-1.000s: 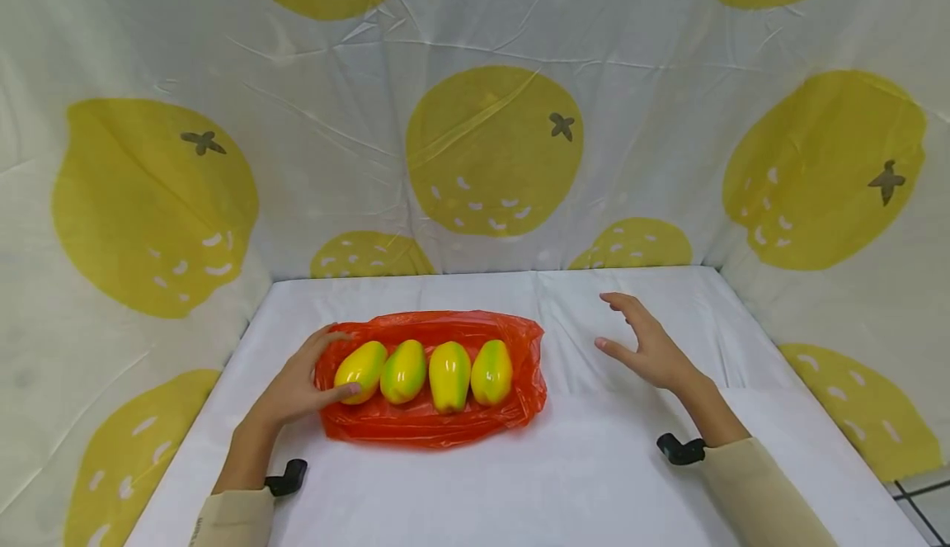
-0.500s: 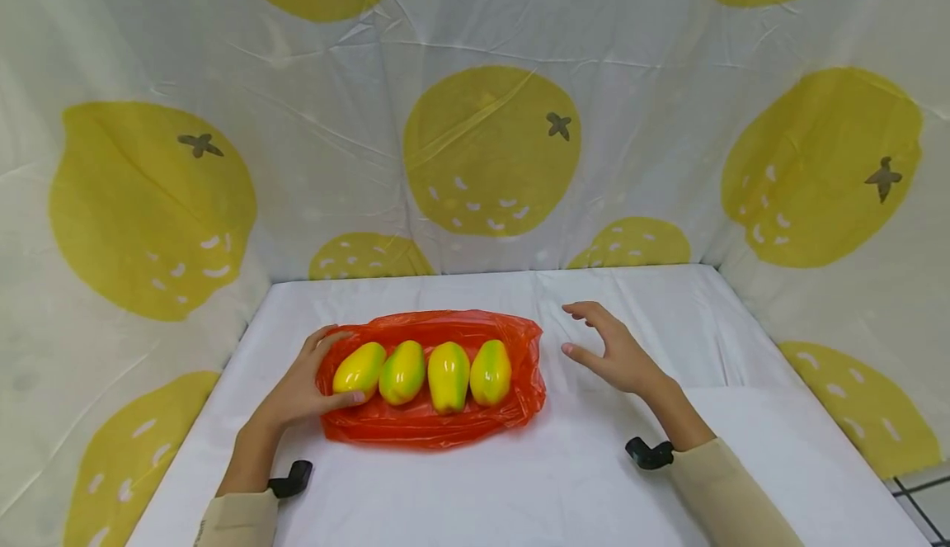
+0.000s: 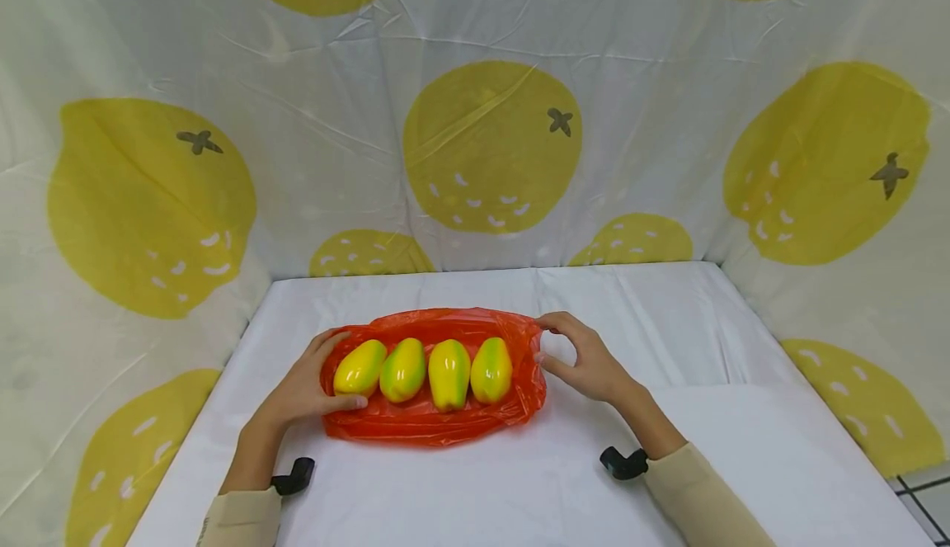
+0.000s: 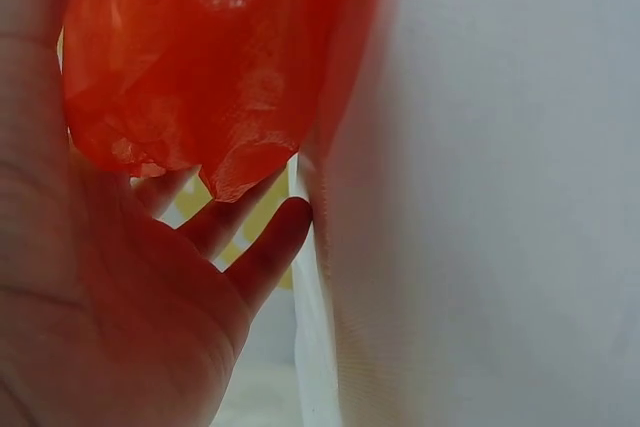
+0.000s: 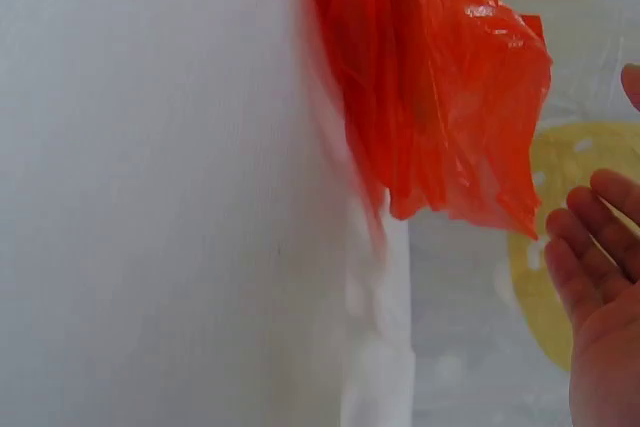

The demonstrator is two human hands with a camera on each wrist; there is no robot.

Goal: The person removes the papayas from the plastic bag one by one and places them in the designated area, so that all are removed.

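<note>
A red plastic bag (image 3: 416, 427) lies on the white tabletop. On it several glossy yellow-and-green papayas (image 3: 449, 374) sit in a row. My left hand (image 3: 303, 386) is at the bag's left end, its thumb overlapping the near side by the leftmost papaya (image 3: 359, 368) and its fingers at the far side. Those fingers look fairly straight and spread behind the red plastic (image 4: 200, 67) in the left wrist view. My right hand (image 3: 586, 364) is at the bag's right end, thumb and fingers parted around its edge. In the right wrist view its fingers (image 5: 590, 237) extend just beside the crumpled plastic.
A white cloth (image 3: 475, 489) covers the tabletop. Behind and at both sides hangs a pale curtain (image 3: 326, 134) with large yellow fruit prints. Black wrist cameras (image 3: 623, 463) sit below each hand. Tiled floor (image 3: 928, 497) shows at the lower right.
My right hand has moved left from well beside the bag up to its right edge. My left hand stays at the left end, almost still; the papayas have not moved.
</note>
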